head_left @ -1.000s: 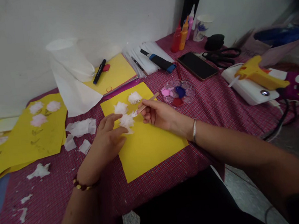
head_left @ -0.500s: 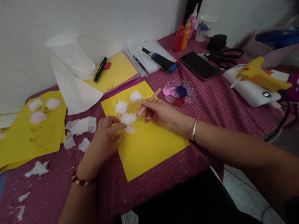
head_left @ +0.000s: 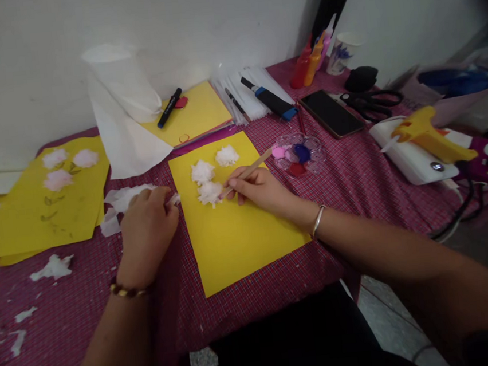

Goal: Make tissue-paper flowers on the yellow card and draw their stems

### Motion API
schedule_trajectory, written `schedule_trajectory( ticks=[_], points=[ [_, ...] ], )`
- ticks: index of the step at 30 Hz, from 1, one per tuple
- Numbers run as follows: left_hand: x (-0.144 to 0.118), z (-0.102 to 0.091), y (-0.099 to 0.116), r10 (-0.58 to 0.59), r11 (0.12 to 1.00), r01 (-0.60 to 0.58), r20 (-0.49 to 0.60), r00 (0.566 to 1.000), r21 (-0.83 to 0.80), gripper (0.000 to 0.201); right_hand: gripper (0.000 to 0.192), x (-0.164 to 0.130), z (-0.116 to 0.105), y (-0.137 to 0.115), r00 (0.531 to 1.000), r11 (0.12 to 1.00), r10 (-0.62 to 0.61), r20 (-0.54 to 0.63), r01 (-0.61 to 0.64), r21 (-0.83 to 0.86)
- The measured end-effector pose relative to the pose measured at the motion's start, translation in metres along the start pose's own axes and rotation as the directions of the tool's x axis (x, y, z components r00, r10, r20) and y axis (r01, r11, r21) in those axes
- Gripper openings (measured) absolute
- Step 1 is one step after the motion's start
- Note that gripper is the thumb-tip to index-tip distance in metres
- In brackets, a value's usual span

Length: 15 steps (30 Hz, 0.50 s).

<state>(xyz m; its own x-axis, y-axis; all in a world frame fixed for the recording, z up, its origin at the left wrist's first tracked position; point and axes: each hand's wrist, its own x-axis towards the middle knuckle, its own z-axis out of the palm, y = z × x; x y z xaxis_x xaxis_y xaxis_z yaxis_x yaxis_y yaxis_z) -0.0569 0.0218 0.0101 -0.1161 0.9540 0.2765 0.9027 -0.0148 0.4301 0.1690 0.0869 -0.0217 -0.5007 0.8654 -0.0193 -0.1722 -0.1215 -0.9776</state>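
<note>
Right hand (head_left: 262,190): fingers drawn narrow about a wooden stick (head_left: 256,163), over the yellow sheet; the low, pen-like grip presumably serves fine control.
Stick tip: meets the right side of the nearest of three white tissue tufts (head_left: 209,193) (contact appears light).
Left hand (head_left: 147,229): just outside the sheet's left edge, above loose tissue pieces (head_left: 125,199); fingers bent and close together, a small white scrap (head_left: 175,199) showing at the tips, apparently pinched.
Yellow sheet (head_left: 242,249): set near the middle of the surface's near edge, slightly turned, likely to suit both arms.
Tufts: all on the sheet's far half, two by its left edge, one nearer its far edge.
Paint palette (head_left: 318,156): off the sheet's right edge, holding pink, dark blue and red; its place probably keeps colour within the stick's reach.
Decorated sheet (head_left: 80,213): toward the surface's left edge, bearing pale pink tufts; perhaps laid aside to keep it from the elbow.
Tissue roll (head_left: 127,96): at the surface's far edge against the wall, its loose end trailing forward.
Glue gun (head_left: 431,136): toward the right edge, resting on a white box (head_left: 409,158), nozzle raised off the cloth.
</note>
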Motion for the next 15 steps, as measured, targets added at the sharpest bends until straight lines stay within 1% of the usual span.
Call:
schedule_trajectory(
  ticks=[1,2,3,6,8,9,11,15],
  points=[
    [-0.001,0.0,0.001,0.067,0.987,-0.067,0.003,0.998,0.147,0.011,0.012,-0.002,0.001,0.001,0.999,0.998,-0.026,0.03,0.027,-0.051],
    [-0.003,0.001,0.003,0.119,0.965,-0.12,0.018,0.993,0.232,0.01,0.014,-0.004,0.003,0.002,0.997,0.993,-0.05,0.064,0.057,-0.103],
    [-0.004,0.002,0.005,0.153,0.952,-0.159,0.043,0.987,0.263,0.011,0.016,-0.005,0.003,0.003,0.993,0.984,-0.073,0.095,0.087,-0.157],
    [-0.008,0.008,0.011,0.196,0.943,-0.232,0.169,0.966,0.238,0.012,0.021,-0.009,0.004,0.004,0.982,0.937,-0.115,0.147,0.157,-0.313],
    [-0.01,0.012,0.013,0.204,0.94,-0.263,0.259,0.944,0.218,0.012,0.021,-0.009,0.004,0.005,0.981,0.909,-0.127,0.149,0.175,-0.379],
    [-0.011,0.013,0.013,0.205,0.937,-0.272,0.287,0.936,0.218,0.012,0.02,-0.009,0.005,0.005,0.981,0.899,-0.129,0.147,0.179,-0.4],
    [-0.011,0.015,0.013,0.205,0.926,-0.285,0.305,0.93,0.247,0.014,0.02,-0.008,0.005,0.006,0.98,0.881,-0.135,0.145,0.185,-0.435],
    [-0.013,0.016,0.012,0.238,0.888,-0.33,0.296,0.925,0.319,0.017,0.02,-0.006,0.007,0.006,0.978,0.851,-0.149,0.145,0.201,-0.486]
  ],
)
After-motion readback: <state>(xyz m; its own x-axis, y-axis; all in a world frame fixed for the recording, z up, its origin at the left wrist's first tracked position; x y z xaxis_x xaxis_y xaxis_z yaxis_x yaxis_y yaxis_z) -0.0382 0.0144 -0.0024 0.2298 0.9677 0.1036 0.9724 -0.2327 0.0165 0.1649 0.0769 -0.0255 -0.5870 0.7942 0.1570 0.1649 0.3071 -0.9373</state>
